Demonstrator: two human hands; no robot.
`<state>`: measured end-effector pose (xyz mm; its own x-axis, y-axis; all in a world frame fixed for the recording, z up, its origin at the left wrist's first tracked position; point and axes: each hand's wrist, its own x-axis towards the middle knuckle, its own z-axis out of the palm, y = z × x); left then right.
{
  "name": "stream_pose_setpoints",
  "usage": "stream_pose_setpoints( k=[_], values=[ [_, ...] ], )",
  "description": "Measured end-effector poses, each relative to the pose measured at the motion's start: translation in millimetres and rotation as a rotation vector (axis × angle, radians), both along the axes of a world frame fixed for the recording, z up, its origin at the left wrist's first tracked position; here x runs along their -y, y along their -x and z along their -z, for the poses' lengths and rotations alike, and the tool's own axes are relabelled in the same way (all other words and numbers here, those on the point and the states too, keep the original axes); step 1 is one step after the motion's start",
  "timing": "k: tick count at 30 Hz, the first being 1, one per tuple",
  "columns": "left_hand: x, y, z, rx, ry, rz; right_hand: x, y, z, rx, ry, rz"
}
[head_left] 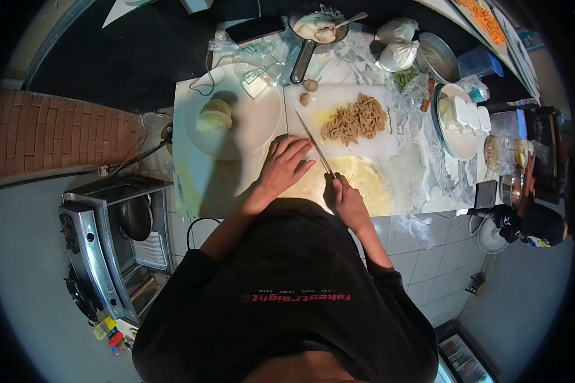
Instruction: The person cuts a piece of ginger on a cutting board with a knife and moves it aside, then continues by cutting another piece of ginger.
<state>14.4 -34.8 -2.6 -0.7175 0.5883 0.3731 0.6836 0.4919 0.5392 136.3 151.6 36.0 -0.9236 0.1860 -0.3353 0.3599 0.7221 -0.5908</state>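
Note:
My right hand is wrapped round the dark handle of a long kitchen knife. The blade points away from me over the left part of a white cutting board. Just left of the blade, my left hand lies palm down at the board's near left corner, fingers stretched out and its fingertips close to the steel. Light brown strips, which look like cut meat, are heaped on the board. Two small brownish round pieces sit at its far left corner.
Left of the board is a large white plate with a piece of cabbage. A frying pan with a pale mixture and a spoon stands behind. Plastic bags, a metal bowl and a plate of white blocks crowd the right. Another person is at far right.

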Motion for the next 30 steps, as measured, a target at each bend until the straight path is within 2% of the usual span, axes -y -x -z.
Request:
stream_pose_setpoints(
  k=[1,3,9,14,16,17,19,21,25,27,30],
  values=[
    [0,0,0,-0.001,-0.002,0.002,1,3,-2,-0.001,-0.002,0.002],
    [0,-1,0,-0.015,0.017,0.001,7,6,-6,0.063,-0.256,-0.027],
    [-3,-2,-4,-0.037,0.028,0.001,1,-6,2,-0.065,-0.436,0.008],
    [-17,5,-9,-0.030,0.030,0.033,-17,-11,0,-0.124,-0.378,0.073],
    [-23,11,-8,-0.024,0.031,0.046,-21,-13,-2,-0.161,-0.215,0.130],
    [-26,14,-6,0.046,-0.011,0.060,-22,-13,-1,-0.163,-0.213,0.136],
    [-30,17,-9,0.114,-0.053,0.079,-24,-14,-1,-0.141,-0.039,0.195],
    [-30,18,-15,0.281,-0.245,-0.012,-24,-17,-1,-0.149,0.012,0.210],
    [-19,33,-23,0.091,-0.278,-0.153,-19,-23,-7,-0.089,0.056,0.172],
    [-16,47,-25,0.093,-0.272,-0.191,-15,-23,-15,-0.010,0.034,0.124],
    [-18,73,-27,0.116,-0.285,-0.225,-17,-28,-2,-0.087,0.037,0.101]
  ],
)
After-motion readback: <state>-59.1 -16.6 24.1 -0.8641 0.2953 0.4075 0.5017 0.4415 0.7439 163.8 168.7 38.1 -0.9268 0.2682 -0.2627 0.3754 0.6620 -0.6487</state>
